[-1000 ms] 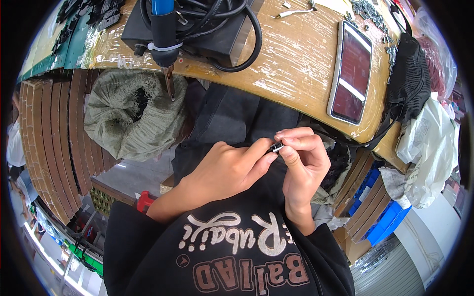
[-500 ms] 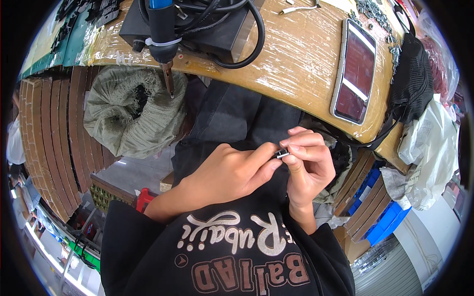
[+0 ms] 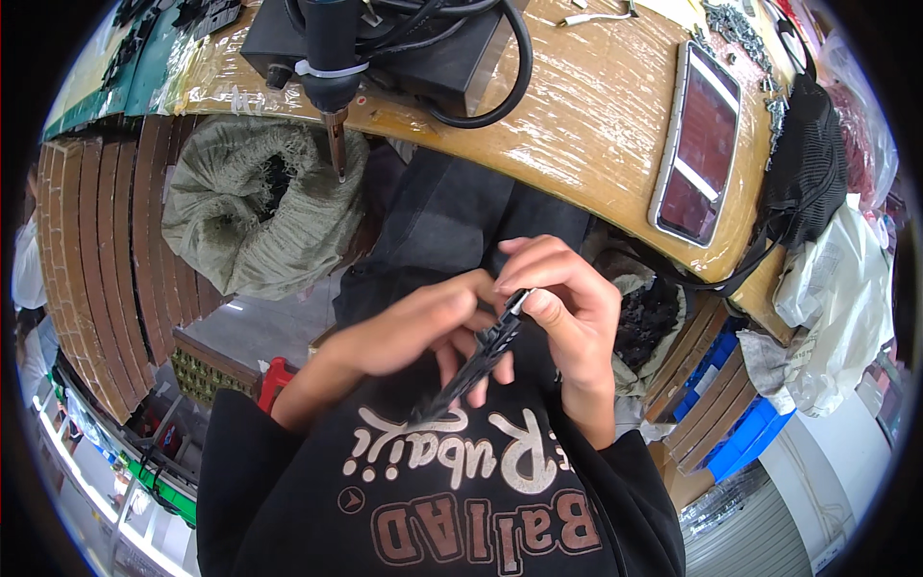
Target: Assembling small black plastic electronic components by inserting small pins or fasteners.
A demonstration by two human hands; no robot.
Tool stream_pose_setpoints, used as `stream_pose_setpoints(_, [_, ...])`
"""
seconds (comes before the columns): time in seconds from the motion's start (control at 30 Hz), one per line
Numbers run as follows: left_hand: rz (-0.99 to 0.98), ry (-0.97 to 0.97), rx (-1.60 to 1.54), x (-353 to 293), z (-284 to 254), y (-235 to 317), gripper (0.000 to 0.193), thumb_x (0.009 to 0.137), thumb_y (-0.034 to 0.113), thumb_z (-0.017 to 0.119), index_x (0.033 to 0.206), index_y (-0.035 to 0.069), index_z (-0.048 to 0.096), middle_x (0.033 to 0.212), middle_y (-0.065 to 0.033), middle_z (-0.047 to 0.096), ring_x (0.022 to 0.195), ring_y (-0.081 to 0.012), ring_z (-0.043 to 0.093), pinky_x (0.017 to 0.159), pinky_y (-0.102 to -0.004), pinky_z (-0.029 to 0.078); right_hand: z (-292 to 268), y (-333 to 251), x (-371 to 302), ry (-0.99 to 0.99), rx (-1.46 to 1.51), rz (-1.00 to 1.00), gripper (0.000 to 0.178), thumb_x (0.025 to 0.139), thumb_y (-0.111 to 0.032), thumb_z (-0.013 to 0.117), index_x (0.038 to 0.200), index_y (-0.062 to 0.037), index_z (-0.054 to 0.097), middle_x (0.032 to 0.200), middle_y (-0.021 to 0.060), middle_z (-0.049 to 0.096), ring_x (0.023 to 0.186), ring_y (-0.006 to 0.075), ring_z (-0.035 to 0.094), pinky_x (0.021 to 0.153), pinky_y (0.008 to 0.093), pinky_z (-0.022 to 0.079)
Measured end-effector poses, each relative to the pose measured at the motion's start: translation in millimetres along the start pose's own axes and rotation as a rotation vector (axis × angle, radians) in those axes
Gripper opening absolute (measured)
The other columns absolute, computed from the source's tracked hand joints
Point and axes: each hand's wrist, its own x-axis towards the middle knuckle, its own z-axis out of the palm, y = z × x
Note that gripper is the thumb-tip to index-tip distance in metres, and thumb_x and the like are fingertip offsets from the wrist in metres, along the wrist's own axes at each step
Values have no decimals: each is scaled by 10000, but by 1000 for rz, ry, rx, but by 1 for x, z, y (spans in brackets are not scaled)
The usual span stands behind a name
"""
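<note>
A long, narrow black part (image 3: pixel 481 358) with a notched edge slants in front of my chest, its lower end smeared by motion. My right hand (image 3: pixel 567 308) pinches its upper end between thumb and fingers, where a small silvery piece (image 3: pixel 519 300) shows. Blurred by motion, my left hand (image 3: pixel 423 322) curls around the part from the left, with fingertips showing behind and below it. The left thumb's exact contact is unclear.
Ahead stands a film-covered table (image 3: pixel 596 106) with a black box (image 3: pixel 413 72), cables and a phone (image 3: pixel 697 144). A pointed tool (image 3: pixel 332 87) hangs over its front edge. Open sacks flank my legs: one sack (image 3: pixel 260 207) left, another sack (image 3: pixel 654 322) right. Brown boards (image 3: pixel 106 269) stand left.
The long black part now shows between my hands, where only a small black-and-silver piece was visible before. My left hand has drawn back and turned, its fingers spreading beneath the part.
</note>
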Motion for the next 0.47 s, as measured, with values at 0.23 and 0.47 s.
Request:
stream_pose_setpoints(0.23, [228,-324,-601,-13,-51,-28,366,777,184,589,998,-53,419,495,-86,449,283,-152,426,261,-218,373,37,21,19,-241,489,277,91,813,-63,567,883,-20,606,934,89,583,889,170,523,807,302,396])
stream_pose_setpoints(0.47, [613,884,316,-28,-50,-3,396,740,240,655,1001,16,459,912,-27,510,837,-78,482,768,-206,371,56,25,29,-229,392,779,361,870,-172,535,1171,-14,415,1157,97,439,855,137,548,782,263,451])
